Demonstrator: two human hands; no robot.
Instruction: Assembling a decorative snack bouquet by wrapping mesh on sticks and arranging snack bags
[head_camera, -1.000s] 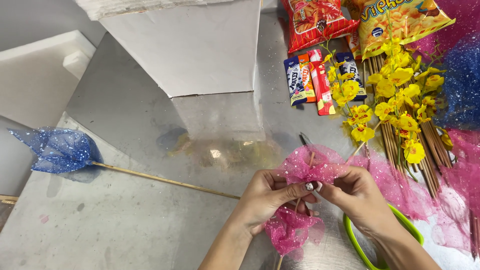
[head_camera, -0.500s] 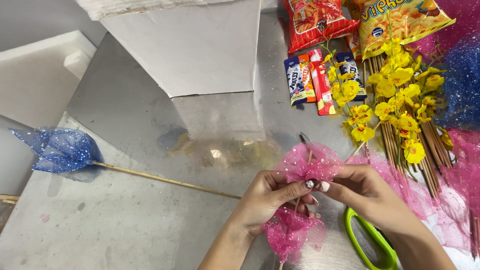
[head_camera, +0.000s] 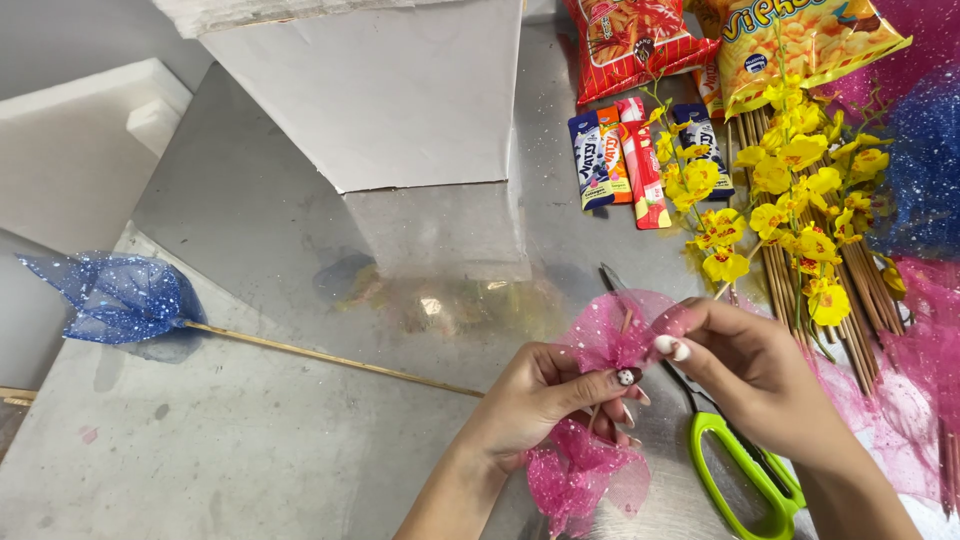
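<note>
Open metal tabletop (head_camera: 250, 440) lies left of the left hand (head_camera: 540, 400), crossed only by the thin stick of the blue mesh flower (head_camera: 115, 295). Ahead, the white box (head_camera: 390, 90) blocks reach; the strip between box and hands is bare. Right side crowded: green-handled scissors (head_camera: 740, 465) just beside the right hand (head_camera: 760, 375), yellow flower stems (head_camera: 790, 200), snack packets (head_camera: 640, 160), pink mesh (head_camera: 920, 340).

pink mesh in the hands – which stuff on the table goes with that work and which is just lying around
In hand or in use: left hand, right hand, pink glitter mesh, thin wooden stick.

Lying about: green-handled scissors, blue mesh on a stick, yellow artificial flowers, snack bags, white box.
</note>
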